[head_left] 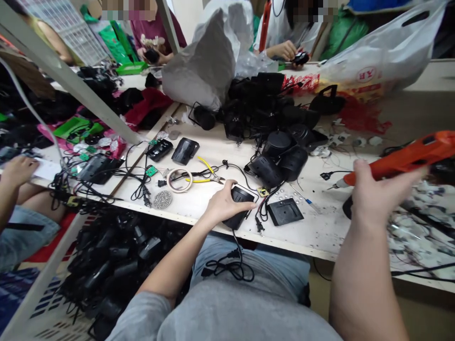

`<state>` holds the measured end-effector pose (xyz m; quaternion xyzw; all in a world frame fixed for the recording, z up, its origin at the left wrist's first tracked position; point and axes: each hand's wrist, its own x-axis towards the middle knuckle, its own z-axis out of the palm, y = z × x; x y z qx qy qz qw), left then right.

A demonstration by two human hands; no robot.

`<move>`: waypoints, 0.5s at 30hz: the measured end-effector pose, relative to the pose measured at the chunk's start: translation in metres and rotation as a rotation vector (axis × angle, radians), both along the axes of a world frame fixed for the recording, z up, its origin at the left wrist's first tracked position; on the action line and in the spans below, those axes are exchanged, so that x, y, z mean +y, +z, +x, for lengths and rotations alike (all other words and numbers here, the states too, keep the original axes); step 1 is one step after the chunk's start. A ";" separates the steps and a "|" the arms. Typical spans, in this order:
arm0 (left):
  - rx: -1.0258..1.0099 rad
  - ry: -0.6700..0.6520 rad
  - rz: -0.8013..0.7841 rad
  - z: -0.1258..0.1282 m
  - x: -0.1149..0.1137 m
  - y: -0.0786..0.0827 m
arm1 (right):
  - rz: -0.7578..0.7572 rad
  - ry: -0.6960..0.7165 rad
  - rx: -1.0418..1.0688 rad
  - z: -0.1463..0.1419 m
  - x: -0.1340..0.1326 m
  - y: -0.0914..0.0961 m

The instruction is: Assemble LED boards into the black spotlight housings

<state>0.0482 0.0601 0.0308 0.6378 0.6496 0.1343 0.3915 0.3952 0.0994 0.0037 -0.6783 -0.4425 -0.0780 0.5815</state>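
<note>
My left hand (223, 203) grips a black plastic device housing (239, 207) at the near edge of the wooden workbench (320, 232); its black cord (229, 267) hangs down onto my lap. My right hand (373, 196) is closed around an orange electric screwdriver (408, 158), held above the bench at the right with its tip pointing left. A flat black cover plate (285, 211) lies between my hands. Small screws (280, 194) are scattered just beyond it.
Yellow-handled pliers (208, 173), a tape roll (180, 180) and a round metal mesh disc (162, 199) lie left of the housing. A heap of black housings (273, 118) fills the bench's middle. Other people work opposite and at my left. A crate of black parts (113, 265) stands below.
</note>
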 end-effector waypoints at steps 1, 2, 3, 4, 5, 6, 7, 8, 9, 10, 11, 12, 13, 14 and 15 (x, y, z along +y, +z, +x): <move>-0.008 -0.024 0.036 0.000 -0.001 -0.001 | -0.038 -0.013 0.124 0.004 0.008 0.002; -0.015 -0.041 0.075 -0.001 -0.002 -0.002 | -0.056 -0.019 0.184 0.004 0.013 0.006; -0.018 -0.052 0.108 -0.001 -0.006 -0.003 | -0.040 -0.022 0.203 -0.001 0.013 0.010; -0.021 -0.056 0.130 -0.002 -0.011 -0.005 | -0.002 0.002 0.189 -0.008 0.010 0.016; -0.024 -0.047 0.144 -0.003 -0.016 -0.006 | 0.052 0.056 0.161 -0.019 0.004 0.022; -0.027 -0.028 0.157 -0.003 -0.022 -0.008 | 0.116 0.137 0.144 -0.031 -0.005 0.028; -0.028 -0.002 0.178 -0.003 -0.028 -0.011 | 0.191 0.248 0.179 -0.045 -0.014 0.034; -0.030 0.030 0.208 -0.002 -0.034 -0.014 | 0.214 0.391 0.233 -0.060 -0.024 0.041; -0.032 0.061 0.244 -0.002 -0.038 -0.018 | 0.216 0.519 0.266 -0.074 -0.032 0.047; -0.037 0.085 0.282 -0.001 -0.041 -0.022 | 0.210 0.610 0.305 -0.088 -0.038 0.053; -0.044 0.094 0.319 -0.001 -0.043 -0.026 | 0.222 0.698 0.368 -0.102 -0.042 0.059; -0.050 0.087 0.351 -0.001 -0.044 -0.029 | 0.193 0.775 0.471 -0.114 -0.044 0.063; -0.048 0.069 0.373 -0.002 -0.043 -0.031 | 0.152 0.857 0.556 -0.125 -0.044 0.067; -0.035 0.046 0.386 -0.002 -0.042 -0.032 | 0.095 0.936 0.635 -0.135 -0.043 0.069; -0.011 0.021 0.394 -0.002 -0.040 -0.031 | 0.037 1.005 0.697 -0.143 -0.042 0.069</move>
